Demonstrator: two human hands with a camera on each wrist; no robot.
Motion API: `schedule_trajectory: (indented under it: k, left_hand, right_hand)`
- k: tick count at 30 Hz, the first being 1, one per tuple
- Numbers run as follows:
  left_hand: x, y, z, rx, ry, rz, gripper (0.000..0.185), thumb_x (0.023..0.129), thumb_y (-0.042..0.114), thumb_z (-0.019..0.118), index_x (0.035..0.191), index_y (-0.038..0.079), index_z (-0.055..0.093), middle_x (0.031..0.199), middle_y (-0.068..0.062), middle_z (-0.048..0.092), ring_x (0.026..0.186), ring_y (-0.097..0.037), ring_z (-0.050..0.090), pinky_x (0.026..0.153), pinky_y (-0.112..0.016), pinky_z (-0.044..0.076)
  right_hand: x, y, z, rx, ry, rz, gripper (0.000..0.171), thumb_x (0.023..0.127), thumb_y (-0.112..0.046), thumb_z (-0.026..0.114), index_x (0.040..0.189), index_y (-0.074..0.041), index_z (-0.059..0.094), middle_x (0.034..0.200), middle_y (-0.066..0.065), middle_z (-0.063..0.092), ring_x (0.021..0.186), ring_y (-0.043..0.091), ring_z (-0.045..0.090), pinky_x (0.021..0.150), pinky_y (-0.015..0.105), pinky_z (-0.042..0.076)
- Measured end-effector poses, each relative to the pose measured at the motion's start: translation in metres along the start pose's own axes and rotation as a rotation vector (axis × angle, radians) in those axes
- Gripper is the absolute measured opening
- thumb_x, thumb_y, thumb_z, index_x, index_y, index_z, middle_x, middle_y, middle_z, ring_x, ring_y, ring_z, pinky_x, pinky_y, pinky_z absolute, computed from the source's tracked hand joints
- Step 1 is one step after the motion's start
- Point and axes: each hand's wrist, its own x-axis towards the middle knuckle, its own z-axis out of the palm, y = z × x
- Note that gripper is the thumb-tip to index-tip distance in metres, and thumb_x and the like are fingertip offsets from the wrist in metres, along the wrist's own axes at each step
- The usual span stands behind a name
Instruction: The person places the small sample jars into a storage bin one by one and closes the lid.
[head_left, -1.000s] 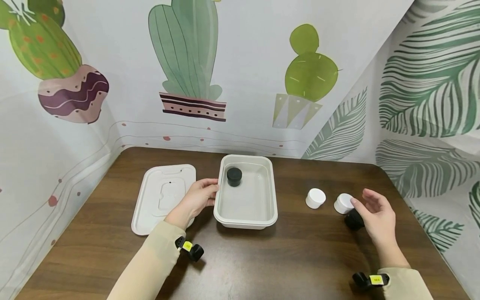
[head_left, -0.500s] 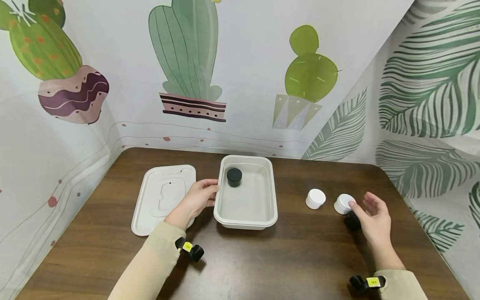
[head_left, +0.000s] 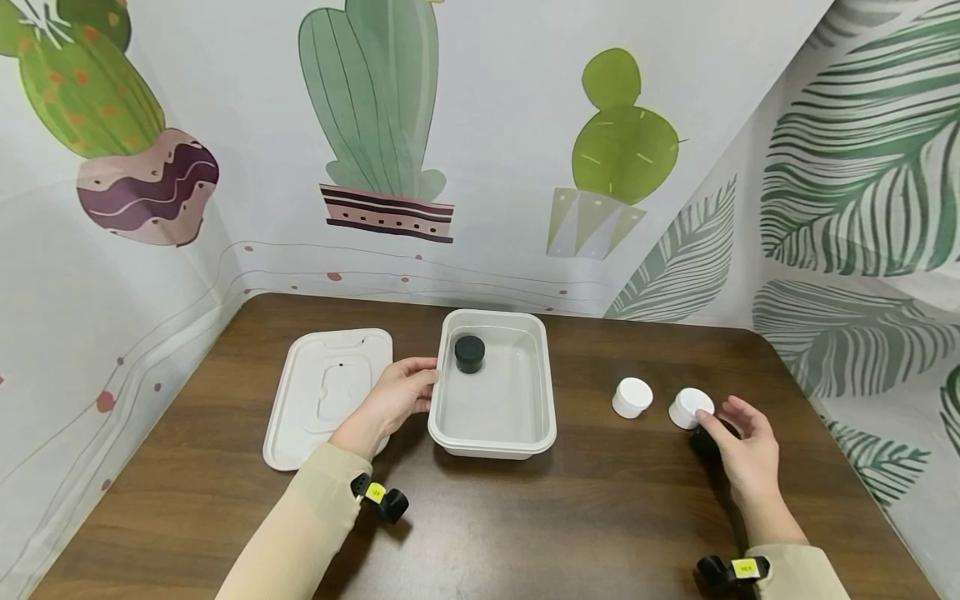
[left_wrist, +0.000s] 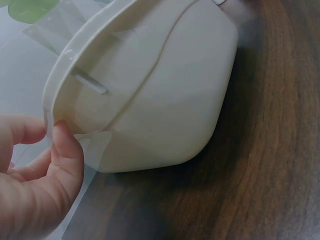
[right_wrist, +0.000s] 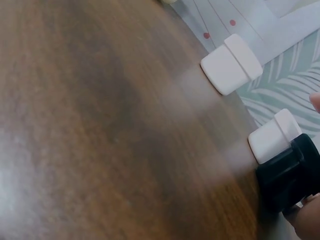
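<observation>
Brown tabletop: black jar within reach of the right grip

The tabletop runs back to a white backdrop printed with cacti and leaves. The relation that seems to matter most is close in: the black jar stands upright just left of the right palm and slightly ahead of it, partly covered by the hand. Thumb and fingers are parted over it, thumb to the left, fingers to the far side. One fingertip shows clear of the jar in the right wrist view; how firmly the rest of the hand touches it, I cannot tell. This hand is much the nearer of the two.

Just beyond the jar, ahead and left of that grip, stands the near white jar; whether the two touch is unclear. The far white jar is further left, apart from both. Well left again is the tub, its left rim pinched between the thumb and fingers of the left grip. A second black jar sits inside, ahead and right of that hand. The lid lies flat to its left, partly under the forearm.
</observation>
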Motion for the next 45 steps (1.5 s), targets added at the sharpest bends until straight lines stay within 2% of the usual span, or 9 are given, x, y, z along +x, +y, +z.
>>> schedule_trajectory:
  k: [7, 13, 17, 19, 25, 30, 34, 38, 45]
  left_hand:
    - [0.000, 0.001, -0.002, 0.000, -0.008, 0.006, 0.038, 0.091, 0.005, 0.052, 0.126, -0.011, 0.046, 0.093, -0.009, 0.063, 0.070, -0.013, 0.063, 0.059, -0.023, 0.052]
    - [0.000, 0.001, -0.003, 0.002, -0.010, 0.010, 0.038, 0.091, 0.005, 0.052, 0.126, -0.010, 0.046, 0.093, -0.009, 0.063, 0.070, -0.013, 0.063, 0.059, -0.023, 0.052]
    - [0.000, 0.002, -0.003, 0.006, -0.012, 0.014, 0.039, 0.091, 0.005, 0.052, 0.126, -0.011, 0.046, 0.094, -0.010, 0.063, 0.071, -0.013, 0.063, 0.059, -0.023, 0.052]
    - [0.000, 0.002, -0.003, 0.007, -0.012, 0.015, 0.039, 0.092, 0.005, 0.052, 0.126, -0.011, 0.046, 0.094, -0.010, 0.063, 0.071, -0.013, 0.063, 0.059, -0.023, 0.052]
    - [0.000, 0.003, -0.002, 0.004, -0.006, 0.011, 0.038, 0.092, 0.005, 0.052, 0.125, -0.010, 0.047, 0.094, -0.010, 0.062, 0.070, -0.012, 0.062, 0.060, -0.023, 0.052]
    - [-0.001, 0.003, -0.001, 0.004, 0.004, 0.005, 0.037, 0.092, 0.005, 0.052, 0.125, -0.010, 0.048, 0.093, -0.009, 0.062, 0.070, -0.012, 0.062, 0.059, -0.022, 0.051]
    - [0.000, 0.003, 0.000, -0.001, 0.007, 0.006, 0.037, 0.092, 0.005, 0.052, 0.125, -0.010, 0.047, 0.092, -0.009, 0.062, 0.069, -0.012, 0.061, 0.059, -0.022, 0.051]
    - [0.000, 0.002, 0.000, -0.004, 0.004, 0.006, 0.037, 0.092, 0.005, 0.052, 0.125, -0.011, 0.047, 0.094, -0.010, 0.062, 0.069, -0.013, 0.061, 0.059, -0.022, 0.051]
    - [-0.002, 0.000, 0.001, 0.004, 0.005, 0.002, 0.037, 0.092, 0.005, 0.052, 0.125, -0.010, 0.048, 0.096, -0.013, 0.063, 0.070, -0.014, 0.062, 0.059, -0.023, 0.051]
  right_hand:
    - [0.000, 0.003, 0.001, 0.006, -0.015, 0.008, 0.046, 0.079, -0.010, 0.075, 0.118, -0.017, 0.053, 0.101, -0.014, 0.053, 0.098, -0.002, 0.045, 0.079, 0.005, 0.035]
    - [0.000, 0.005, 0.000, -0.041, -0.037, 0.011, 0.053, 0.077, -0.010, 0.077, 0.124, -0.009, 0.050, 0.097, -0.017, 0.052, 0.095, -0.001, 0.046, 0.074, 0.002, 0.038]
    - [-0.001, 0.005, -0.002, -0.115, -0.066, 0.016, 0.059, 0.077, -0.012, 0.077, 0.128, -0.005, 0.047, 0.100, -0.016, 0.050, 0.096, 0.000, 0.047, 0.073, 0.000, 0.038]
    - [-0.002, 0.005, -0.003, -0.171, -0.084, 0.020, 0.063, 0.078, -0.014, 0.077, 0.131, -0.004, 0.045, 0.106, -0.012, 0.050, 0.100, 0.003, 0.046, 0.074, 0.001, 0.037]
    - [-0.002, 0.005, -0.006, -0.282, -0.159, 0.030, 0.074, 0.081, -0.017, 0.075, 0.141, -0.002, 0.034, 0.137, 0.016, 0.042, 0.115, 0.021, 0.041, 0.072, 0.000, 0.034]
    - [-0.003, 0.005, -0.008, -0.337, -0.204, 0.009, 0.074, 0.081, -0.013, 0.073, 0.142, 0.000, 0.033, 0.143, 0.024, 0.037, 0.121, 0.032, 0.039, 0.071, 0.000, 0.030]
    - [-0.003, 0.005, -0.008, -0.331, -0.194, 0.002, 0.069, 0.082, -0.013, 0.071, 0.140, 0.002, 0.036, 0.141, 0.025, 0.037, 0.120, 0.033, 0.038, 0.072, 0.001, 0.030]
    - [-0.005, 0.003, -0.007, -0.326, -0.157, 0.020, 0.064, 0.083, -0.015, 0.070, 0.137, 0.001, 0.039, 0.140, 0.020, 0.039, 0.119, 0.030, 0.039, 0.074, 0.004, 0.031]
    - [-0.006, -0.001, -0.013, -0.344, -0.132, 0.033, 0.063, 0.084, -0.023, 0.070, 0.137, -0.001, 0.042, 0.141, 0.020, 0.041, 0.123, 0.032, 0.039, 0.082, 0.014, 0.033]
